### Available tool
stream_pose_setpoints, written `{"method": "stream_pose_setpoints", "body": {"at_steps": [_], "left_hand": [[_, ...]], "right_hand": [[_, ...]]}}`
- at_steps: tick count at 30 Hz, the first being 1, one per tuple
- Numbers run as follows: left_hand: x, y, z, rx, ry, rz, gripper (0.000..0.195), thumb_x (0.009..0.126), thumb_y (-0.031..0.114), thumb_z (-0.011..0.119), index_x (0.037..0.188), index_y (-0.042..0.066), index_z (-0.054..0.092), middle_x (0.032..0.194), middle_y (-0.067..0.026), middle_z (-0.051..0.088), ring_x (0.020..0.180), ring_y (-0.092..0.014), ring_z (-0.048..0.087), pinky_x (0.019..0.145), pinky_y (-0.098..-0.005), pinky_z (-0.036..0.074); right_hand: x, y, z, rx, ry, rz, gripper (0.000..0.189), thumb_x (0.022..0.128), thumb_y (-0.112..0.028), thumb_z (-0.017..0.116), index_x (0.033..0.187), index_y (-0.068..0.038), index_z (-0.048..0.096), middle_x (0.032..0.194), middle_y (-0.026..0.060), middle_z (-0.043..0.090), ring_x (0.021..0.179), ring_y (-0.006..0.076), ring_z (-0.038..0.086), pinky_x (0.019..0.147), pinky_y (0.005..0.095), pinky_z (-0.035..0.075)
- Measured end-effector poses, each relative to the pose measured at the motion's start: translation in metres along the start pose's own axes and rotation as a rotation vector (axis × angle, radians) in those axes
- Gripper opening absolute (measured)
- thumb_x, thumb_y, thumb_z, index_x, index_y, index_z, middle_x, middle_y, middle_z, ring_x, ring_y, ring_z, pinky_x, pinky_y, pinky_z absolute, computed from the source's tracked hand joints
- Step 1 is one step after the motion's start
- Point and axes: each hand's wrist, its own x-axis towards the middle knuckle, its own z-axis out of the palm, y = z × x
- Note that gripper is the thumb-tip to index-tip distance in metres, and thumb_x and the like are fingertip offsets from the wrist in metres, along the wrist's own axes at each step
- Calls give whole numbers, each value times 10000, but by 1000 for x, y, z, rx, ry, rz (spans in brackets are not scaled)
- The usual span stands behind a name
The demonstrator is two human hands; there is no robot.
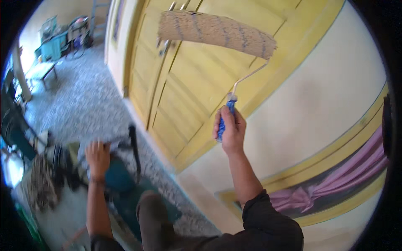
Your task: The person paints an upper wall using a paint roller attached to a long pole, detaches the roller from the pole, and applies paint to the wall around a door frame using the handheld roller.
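Observation:
My right hand [230, 130] grips the blue handle [222, 125] of a paint roller, held up in front of a yellow double door [185, 91]. The roller's wide nap sleeve [216, 33] is beige with faint dark spiral stripes. A thin bent wire frame [249, 75] joins sleeve and handle. Lower left, my left hand [98, 157] is closed over a dark bar [107, 145]. Beside it stands a black grip-like part [134, 149], blurred. Whether the roller touches the door cannot be told.
Metal handles [166, 47] are on the door. A cream wall [301, 103] and a yellow-framed window with a knotted pink curtain [300, 199] lie to the right. Brown cloth [44, 185] hangs lower left. Across the speckled floor [84, 97] stand a low table [40, 70], teal bin [51, 47] and ladder [100, 18].

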Motion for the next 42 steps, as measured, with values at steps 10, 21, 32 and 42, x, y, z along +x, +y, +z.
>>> {"method": "stream_pose_setpoints", "body": {"at_steps": [10,21,32,42], "left_hand": [[13,-19,-28,-137,-662,-81,419,900,312,510,1216,43,569,1235,-186,561,1138,-404,490,968,-518,371],[-29,-24,82,-159,-1034,-261,629,939,477,341,1462,149,219,1515,-121,149,1361,-412,166,1062,-631,69],[239,257,-103,-530,-670,-50,486,887,329,545,1286,55,505,1287,-216,513,1195,-422,450,987,-555,341],[462,492,-361,-1284,156,736,487,802,180,673,1223,41,471,1256,-240,470,1144,-403,459,942,-471,381]], "right_hand": [[97,-108,23,-411,81,148,262,963,-282,532,831,-56,531,636,-22,501,500,49,455,439,221,355],[136,-445,-75,-540,598,-243,219,931,-240,590,997,-43,522,666,9,516,447,41,434,355,206,343],[149,-557,-122,-432,800,-458,249,889,-140,614,1063,-9,493,726,21,516,525,69,485,380,223,387],[227,-642,-168,-766,893,-621,331,931,-287,574,1141,-32,557,785,15,561,514,51,468,429,215,410]]}}
